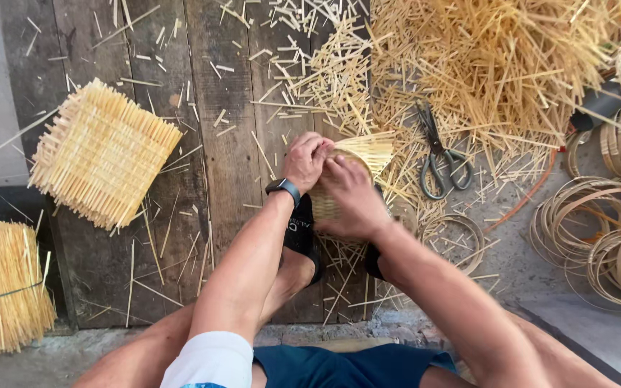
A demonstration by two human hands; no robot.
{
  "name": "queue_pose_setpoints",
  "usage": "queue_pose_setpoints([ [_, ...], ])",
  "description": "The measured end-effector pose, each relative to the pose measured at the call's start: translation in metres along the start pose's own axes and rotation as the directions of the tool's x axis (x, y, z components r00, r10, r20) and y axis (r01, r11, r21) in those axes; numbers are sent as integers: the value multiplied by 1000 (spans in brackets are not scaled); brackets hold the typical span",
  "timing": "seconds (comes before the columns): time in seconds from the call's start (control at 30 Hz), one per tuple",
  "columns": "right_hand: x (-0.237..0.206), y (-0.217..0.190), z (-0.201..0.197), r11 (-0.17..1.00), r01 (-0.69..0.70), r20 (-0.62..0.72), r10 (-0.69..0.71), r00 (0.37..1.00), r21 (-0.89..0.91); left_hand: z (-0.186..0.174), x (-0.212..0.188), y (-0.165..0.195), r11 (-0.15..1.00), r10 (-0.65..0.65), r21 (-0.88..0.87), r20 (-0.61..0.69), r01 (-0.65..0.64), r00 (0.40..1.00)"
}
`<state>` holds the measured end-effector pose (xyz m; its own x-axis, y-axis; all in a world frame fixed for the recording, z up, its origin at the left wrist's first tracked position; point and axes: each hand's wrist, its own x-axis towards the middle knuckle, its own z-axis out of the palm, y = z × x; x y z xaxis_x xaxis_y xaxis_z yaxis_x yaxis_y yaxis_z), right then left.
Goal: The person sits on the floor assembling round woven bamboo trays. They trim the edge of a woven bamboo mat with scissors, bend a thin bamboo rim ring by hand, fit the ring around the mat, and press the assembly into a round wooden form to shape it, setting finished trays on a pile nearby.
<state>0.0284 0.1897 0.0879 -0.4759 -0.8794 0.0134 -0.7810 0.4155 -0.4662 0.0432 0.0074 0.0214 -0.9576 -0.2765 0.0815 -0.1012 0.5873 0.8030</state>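
Bamboo fills the head view: a small round woven piece (350, 172) of pale yellow strips sits between both hands, above the person's sandalled feet (303, 237) on the dark wooden boards (224, 144). Its loose strip ends fan out toward the upper right, so its long axis runs from lower left to upper right; the weave nearer the body looks tight and darker. The left hand (305, 162), with a dark watch (284, 188) at the wrist, is curled shut, fingers pinching the piece's upper rim. The right hand (350, 197) is closed over the piece's near side, gripping it from below and beside.

No packages or labels show. 1 square woven mat (102, 152) with bristling edges lies tilted to the upper left, well apart. 1 tied bundle of strips (1, 287) stands at the left edge. Grey scissors (440, 154) lie just right of the hands, blades pointing up. A heap of loose splints (490, 65) covers the upper right, and coiled bamboo hoops (605, 230) are stacked at the far right.
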Motion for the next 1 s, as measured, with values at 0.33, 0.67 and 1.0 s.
queue_pose_setpoints([
  [0.33,51,87,45,594,-558,43,662,749,580,9,17,-7,869,-480,-53,142,491,865],
  [0.67,-22,96,-132,749,-587,121,581,805,308,-22,8,32,965,-139,-192,209,180,968],
  [1.0,-152,142,-141,772,-632,291,622,726,-73,-28,-100,59,698,287,496,466,-516,837],
])
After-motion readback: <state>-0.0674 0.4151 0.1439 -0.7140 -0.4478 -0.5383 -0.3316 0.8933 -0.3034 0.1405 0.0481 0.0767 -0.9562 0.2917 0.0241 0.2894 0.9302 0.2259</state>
